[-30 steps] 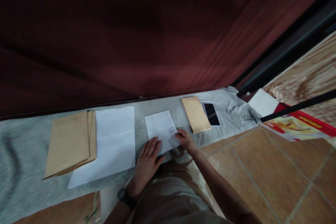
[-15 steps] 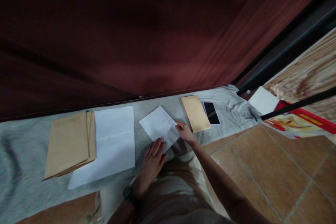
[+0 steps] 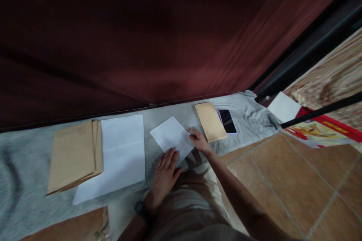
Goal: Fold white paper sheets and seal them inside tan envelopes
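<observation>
White paper under both hands: a small sheet [image 3: 173,134], smooth and four-sided, set cornerwise on grey cloth [image 3: 249,115], between a large white sheet [image 3: 123,139] and a slim brown paper packet [image 3: 210,122]. Left hand [image 3: 164,171]: palm down, back upward, fingers straight and lying close together, tips resting on the near side of the small sheet; thumb spread off to the right. Not gripping. Left forearm enters from the bottom edge, dark watch [image 3: 142,211] at the wrist. Right hand [image 3: 199,143]: fingers bent inward, closed on the sheet's right corner; thumb placement unclear. Right forearm slants up from lower right, bare.

Materials: cloth soft and napped, wrinkled at its right end. Large sheet flat, faint crease across its middle; its left part lies under a brown paper stack [image 3: 72,154], matte, layers fanned at the near edge. Brown packet oblong, slightly tilted, just beside a dark-screened phone [image 3: 227,121] with rounded corners and a pale rim. Dark red fabric [image 3: 169,67] rises behind, loosely creased. Floor [image 3: 283,173]: brown tiles, paler joints.
</observation>
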The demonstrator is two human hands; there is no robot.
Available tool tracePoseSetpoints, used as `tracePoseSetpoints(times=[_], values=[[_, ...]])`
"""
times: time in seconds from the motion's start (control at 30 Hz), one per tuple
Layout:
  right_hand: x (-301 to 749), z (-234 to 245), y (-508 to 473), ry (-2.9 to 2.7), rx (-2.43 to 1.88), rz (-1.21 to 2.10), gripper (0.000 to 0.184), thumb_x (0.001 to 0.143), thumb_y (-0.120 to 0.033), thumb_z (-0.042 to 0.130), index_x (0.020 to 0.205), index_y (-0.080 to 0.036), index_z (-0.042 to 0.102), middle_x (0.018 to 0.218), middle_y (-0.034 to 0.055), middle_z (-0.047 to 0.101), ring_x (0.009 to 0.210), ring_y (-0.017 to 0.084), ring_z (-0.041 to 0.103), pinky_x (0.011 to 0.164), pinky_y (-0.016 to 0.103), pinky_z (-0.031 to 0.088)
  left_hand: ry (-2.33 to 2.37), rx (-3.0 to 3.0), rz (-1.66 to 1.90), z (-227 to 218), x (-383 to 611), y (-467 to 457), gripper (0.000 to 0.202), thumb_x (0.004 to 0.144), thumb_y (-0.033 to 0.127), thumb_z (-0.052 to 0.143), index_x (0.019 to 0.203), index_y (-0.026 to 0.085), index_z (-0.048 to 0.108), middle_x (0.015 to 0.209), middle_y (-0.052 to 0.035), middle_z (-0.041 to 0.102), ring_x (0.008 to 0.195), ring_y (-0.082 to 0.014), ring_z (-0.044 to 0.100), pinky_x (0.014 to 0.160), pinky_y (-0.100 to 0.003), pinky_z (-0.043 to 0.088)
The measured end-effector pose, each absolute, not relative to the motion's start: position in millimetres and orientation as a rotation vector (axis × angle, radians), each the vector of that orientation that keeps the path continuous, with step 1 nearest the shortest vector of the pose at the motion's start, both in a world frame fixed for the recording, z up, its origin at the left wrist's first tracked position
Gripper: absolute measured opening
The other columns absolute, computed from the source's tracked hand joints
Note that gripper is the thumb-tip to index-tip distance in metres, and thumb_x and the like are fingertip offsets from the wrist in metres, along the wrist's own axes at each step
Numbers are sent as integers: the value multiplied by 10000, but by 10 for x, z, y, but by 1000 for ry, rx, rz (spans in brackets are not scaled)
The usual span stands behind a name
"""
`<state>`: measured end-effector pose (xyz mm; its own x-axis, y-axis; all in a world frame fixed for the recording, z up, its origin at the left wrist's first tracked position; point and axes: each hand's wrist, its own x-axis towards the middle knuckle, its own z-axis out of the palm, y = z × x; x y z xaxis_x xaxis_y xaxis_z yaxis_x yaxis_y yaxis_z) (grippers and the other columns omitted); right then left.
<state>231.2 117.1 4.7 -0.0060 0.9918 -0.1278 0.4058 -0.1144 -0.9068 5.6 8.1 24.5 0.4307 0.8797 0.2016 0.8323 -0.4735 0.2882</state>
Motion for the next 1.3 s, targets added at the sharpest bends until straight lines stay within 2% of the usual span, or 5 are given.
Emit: tracePoseSetpoints(times=[0.27, 0.6, 0.87, 1.1, 1.3], values=[[2316, 71, 800, -1188, -1458, 1307, 278, 891, -429, 587, 1085, -237, 639, 683, -27, 574, 493, 134, 514, 432, 246, 455, 1564, 2421, 606, 252, -147, 151, 558, 861, 51, 475, 1390, 188, 585, 1452, -104, 612, 1337, -253, 578, 1120, -437, 492], [2604, 245, 506, -1268, -1179, 1410, 239, 902, -401, 647, 1087, -267, 721, 1064, 52, 721, 1008, 229, 683, 877, 371, 575, 1498, 2231, 912, 170, -334, 168, 282, 998, 260, 469, 1177, 237, 687, 1206, -70, 751, 1124, -222, 707, 993, -416, 590], [2508, 223, 637, -1751, -1268, 895, 418, 815, -28, 569, 1120, -262, 733, 1098, 71, 638, 1034, 204, 651, 922, 340, 544, 1509, 2176, 970, 214, -346, 244, 264, 988, 290, 487, 1153, 250, 689, 1165, -58, 763, 1082, -225, 724, 977, -404, 595], [2455, 304, 770, -1880, -1287, 800, 297, 900, -91, 589, 1102, -252, 737, 1219, 81, 712, 1142, 236, 640, 1030, 428, 502, 1586, 2023, 922, 225, -350, 375, 275, 979, 289, 483, 1124, 230, 710, 1144, -61, 771, 1058, -216, 730, 979, -396, 594], [2577, 272, 628, -2091, -1190, 835, 418, 798, -44, 633, 1120, -279, 761, 1328, 62, 692, 1316, 263, 571, 1113, 511, 451, 1353, 2252, 675, 218, -467, 280, 293, 962, 259, 514, 1148, 272, 741, 1345, -56, 694, 1287, -234, 620, 1084, -461, 535]])
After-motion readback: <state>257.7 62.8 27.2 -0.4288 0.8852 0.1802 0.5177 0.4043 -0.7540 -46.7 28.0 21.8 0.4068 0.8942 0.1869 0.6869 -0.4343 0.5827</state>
